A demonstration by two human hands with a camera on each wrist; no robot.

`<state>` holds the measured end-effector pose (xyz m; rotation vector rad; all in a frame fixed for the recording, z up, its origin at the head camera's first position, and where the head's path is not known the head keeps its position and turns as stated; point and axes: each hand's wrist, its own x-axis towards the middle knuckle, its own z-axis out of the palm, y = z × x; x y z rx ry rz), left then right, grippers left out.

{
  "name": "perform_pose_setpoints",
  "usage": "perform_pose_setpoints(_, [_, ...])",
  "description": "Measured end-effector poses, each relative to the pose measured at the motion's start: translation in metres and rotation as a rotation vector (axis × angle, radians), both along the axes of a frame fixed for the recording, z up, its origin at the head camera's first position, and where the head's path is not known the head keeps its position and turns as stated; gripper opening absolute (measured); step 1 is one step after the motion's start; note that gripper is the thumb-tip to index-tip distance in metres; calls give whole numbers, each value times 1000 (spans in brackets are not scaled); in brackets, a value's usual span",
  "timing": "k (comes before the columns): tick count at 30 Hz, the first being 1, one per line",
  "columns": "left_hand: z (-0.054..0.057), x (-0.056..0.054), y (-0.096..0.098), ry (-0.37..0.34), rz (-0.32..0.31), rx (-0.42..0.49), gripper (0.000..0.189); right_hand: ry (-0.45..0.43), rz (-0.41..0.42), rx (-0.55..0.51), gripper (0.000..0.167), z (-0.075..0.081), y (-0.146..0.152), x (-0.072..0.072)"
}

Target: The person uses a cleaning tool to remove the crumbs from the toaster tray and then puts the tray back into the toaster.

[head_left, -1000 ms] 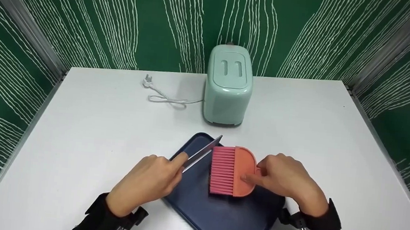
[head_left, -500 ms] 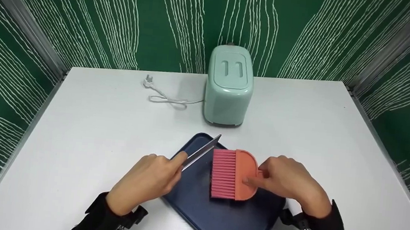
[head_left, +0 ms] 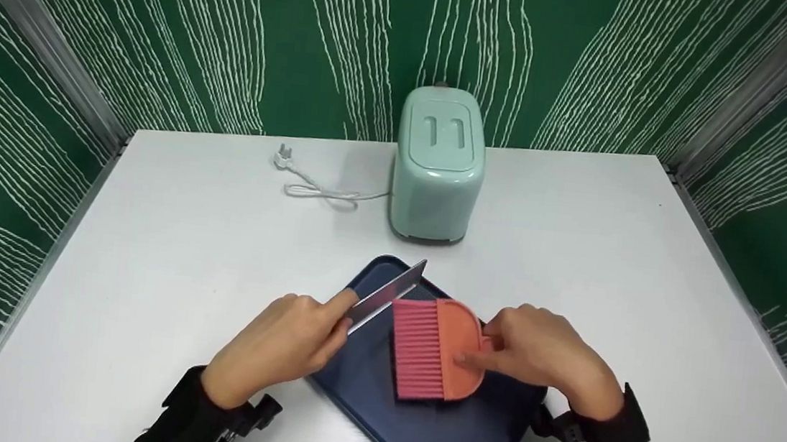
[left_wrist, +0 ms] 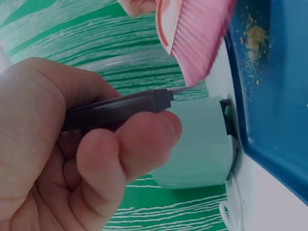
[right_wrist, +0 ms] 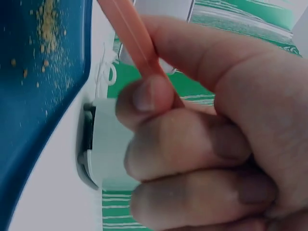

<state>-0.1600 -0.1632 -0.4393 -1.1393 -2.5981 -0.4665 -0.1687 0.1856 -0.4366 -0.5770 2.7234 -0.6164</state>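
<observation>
My left hand [head_left: 288, 341] grips a knife by its dark handle [left_wrist: 125, 107]; the broad metal blade [head_left: 386, 296] points away from me above the dark blue tray [head_left: 409, 432]. In my right hand [head_left: 540, 347] is a hand brush with an orange head [head_left: 456, 353] and pink bristles [head_left: 417, 350]. The thumb lies on the brush head, and the fingers curl around its handle. The bristles are over the tray, close to the blade; I cannot tell if they touch it. In both wrist views, crumbs [left_wrist: 256, 41] lie scattered on the tray.
A mint-green toaster [head_left: 439, 175] stands behind the tray on the white table [head_left: 167, 250]. Its cord [head_left: 327, 193] and plug [head_left: 284, 158] lie to its left. Green walls with white lines [head_left: 324, 41] enclose the back and sides.
My right hand has brought the brush toward me and slightly left, and its head has tilted. The knife has turned a little, showing more blade; my left hand has hardly moved.
</observation>
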Motion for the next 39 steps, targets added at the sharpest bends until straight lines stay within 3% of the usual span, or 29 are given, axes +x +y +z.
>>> perform_pose_setpoints(7, [-5, -14, -7, -234, -21, 119, 6, 58, 8, -53, 59, 10, 5, 4])
perform_pose_setpoints(13, [-8, -19, -12, -566, -26, 253, 11, 320, -56, -144, 47, 14, -2, 2])
perform_pose_setpoints(16, [-10, -20, -12, -661, -53, 291, 14, 438, -81, -206, 42, 10, -11, 1])
perform_pose_setpoints(20, [-11, -20, -11, -722, -95, 320, 15, 539, -91, -268, 45, 1, -24, 0])
perform_pose_setpoints(26, [-11, -19, -8, -800, -117, 353, 26, 581, -87, -297, 50, -11, -39, 0])
perform_pose_setpoints(32, [-8, -16, -5, -807, -115, 362, 36, 568, -84, -267, 52, -17, -48, 2])
perform_pose_setpoints(39, [-6, -15, -4, -820, -105, 379, 30, 594, -115, -191, 54, -17, -48, 4])
